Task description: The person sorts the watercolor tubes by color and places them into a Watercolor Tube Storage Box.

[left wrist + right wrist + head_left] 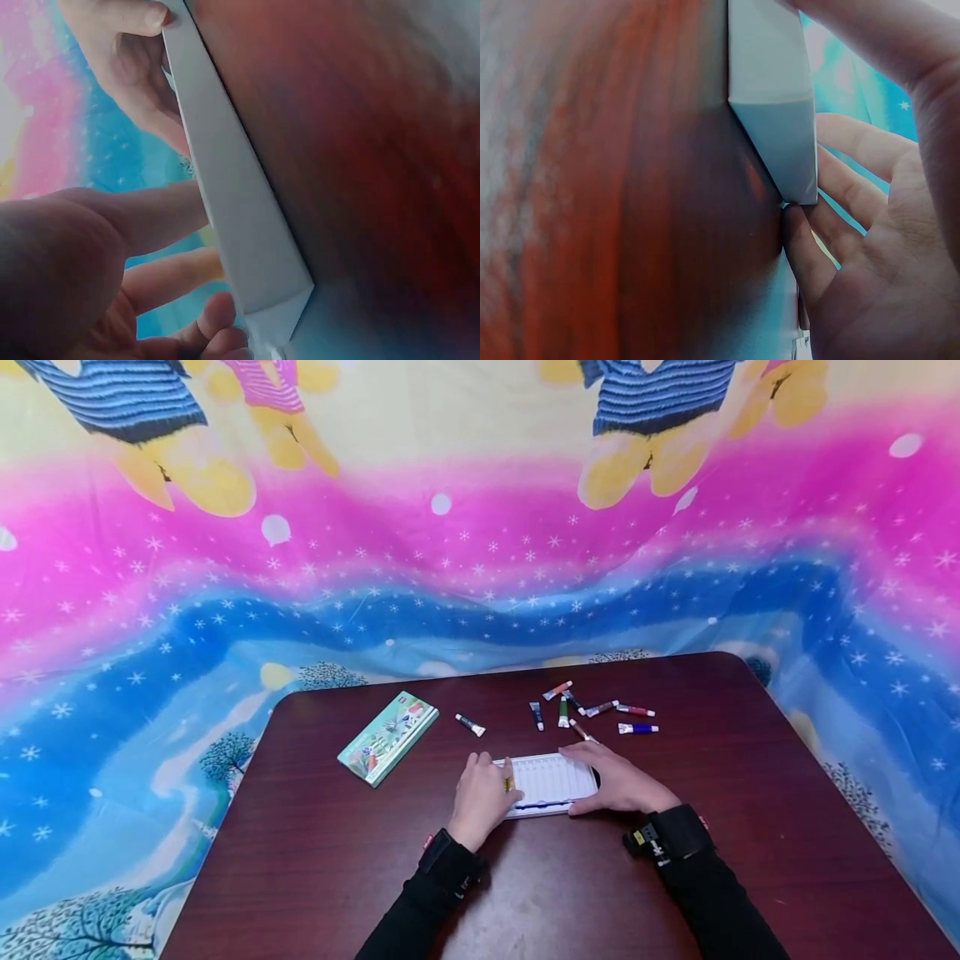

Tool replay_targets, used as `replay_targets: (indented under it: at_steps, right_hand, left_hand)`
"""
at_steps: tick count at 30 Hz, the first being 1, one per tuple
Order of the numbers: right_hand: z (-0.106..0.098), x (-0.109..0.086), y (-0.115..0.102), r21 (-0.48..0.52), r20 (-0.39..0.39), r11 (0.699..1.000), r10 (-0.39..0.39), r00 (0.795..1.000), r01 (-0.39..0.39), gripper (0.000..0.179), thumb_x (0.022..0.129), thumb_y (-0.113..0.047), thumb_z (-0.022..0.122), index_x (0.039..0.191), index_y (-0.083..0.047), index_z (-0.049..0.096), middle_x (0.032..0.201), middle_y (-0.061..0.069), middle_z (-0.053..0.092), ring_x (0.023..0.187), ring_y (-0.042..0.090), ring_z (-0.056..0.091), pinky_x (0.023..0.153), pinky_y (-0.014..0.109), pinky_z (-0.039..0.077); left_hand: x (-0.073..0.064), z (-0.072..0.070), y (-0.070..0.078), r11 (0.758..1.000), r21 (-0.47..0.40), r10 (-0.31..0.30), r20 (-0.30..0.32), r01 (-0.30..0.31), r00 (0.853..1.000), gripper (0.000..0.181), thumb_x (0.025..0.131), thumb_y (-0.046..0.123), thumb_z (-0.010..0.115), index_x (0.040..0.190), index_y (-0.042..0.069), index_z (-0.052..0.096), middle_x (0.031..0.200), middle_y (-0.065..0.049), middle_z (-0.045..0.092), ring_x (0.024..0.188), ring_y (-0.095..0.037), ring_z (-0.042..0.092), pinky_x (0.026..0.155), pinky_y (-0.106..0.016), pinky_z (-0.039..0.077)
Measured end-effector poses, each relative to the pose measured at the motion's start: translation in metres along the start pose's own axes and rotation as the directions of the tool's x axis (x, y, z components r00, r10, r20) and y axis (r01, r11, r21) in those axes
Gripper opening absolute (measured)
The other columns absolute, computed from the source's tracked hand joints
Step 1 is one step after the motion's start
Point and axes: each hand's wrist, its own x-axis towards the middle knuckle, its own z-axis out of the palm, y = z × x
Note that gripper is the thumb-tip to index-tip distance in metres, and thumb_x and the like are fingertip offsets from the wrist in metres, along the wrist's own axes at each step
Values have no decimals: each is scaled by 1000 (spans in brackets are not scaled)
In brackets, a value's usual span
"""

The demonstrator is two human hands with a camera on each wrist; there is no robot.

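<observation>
A white paint box [553, 781] with a ridged, slotted tray in it lies on the table between both hands. My left hand [480, 789] is at its left end, thumb and forefinger pinching a small yellow paint tube [508, 779], mostly hidden by the fingers. My right hand [622, 781] grips the right end, thumb on the near side and fingers toward the far side. Up close in the left wrist view the box's pale side wall [232, 195] runs past my left fingers [169, 279]. In the right wrist view, fingers touch the box corner [787, 146].
Several small paint tubes [562, 712] lie scattered behind the box, toward the right. One dark green tube [470, 725] lies apart, near a green illustrated carton [388, 739] on the left. A patterned cloth [450, 610] hangs behind the brown table [315, 860].
</observation>
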Motion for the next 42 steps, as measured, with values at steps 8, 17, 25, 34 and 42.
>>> replay_targets:
  at_steps: [8,17,25,34,42]
  right_hand:
    - [0,0,0,4,7,1000,3,1000,-3,100,75,-54,90,157,-17,46,160,12,42,144,33,43,109,55,43]
    - [-1,1,-2,-6,5,1000,20,1000,-20,102,74,-56,90,157,-18,46,159,10,44,140,31,45,110,54,43]
    - [-3,1,-4,-1,15,1000,31,999,-31,103,73,-57,90,157,-16,46,159,12,44,143,32,43,112,56,41]
    - [0,0,-4,-3,17,999,40,999,-40,103,74,-57,90,158,-17,46,159,11,44,140,31,44,111,56,42]
    - [0,0,-3,4,4,999,33,999,-33,105,72,-56,91,157,-16,46,159,12,44,141,33,43,111,56,42]
  left_hand:
    - [0,-3,1,1000,-30,-5,23,6,1000,47,84,44,84,121,16,80,100,-13,68,92,-25,54,77,-34,52]
    - [0,-14,-16,990,-141,-2,90,14,996,90,67,66,90,141,19,67,120,-7,59,107,-24,48,86,-38,43]
    - [-3,-15,-38,962,-275,61,226,3,972,111,62,54,98,154,13,51,145,-11,55,130,-29,50,106,-50,46]
    - [-7,-1,-51,912,-409,122,203,-29,972,102,67,48,97,151,11,52,142,-10,54,129,-28,49,107,-49,46]
    - [-6,0,-54,902,-432,119,230,-8,966,100,68,51,95,151,14,52,142,-8,52,128,-26,47,106,-46,46]
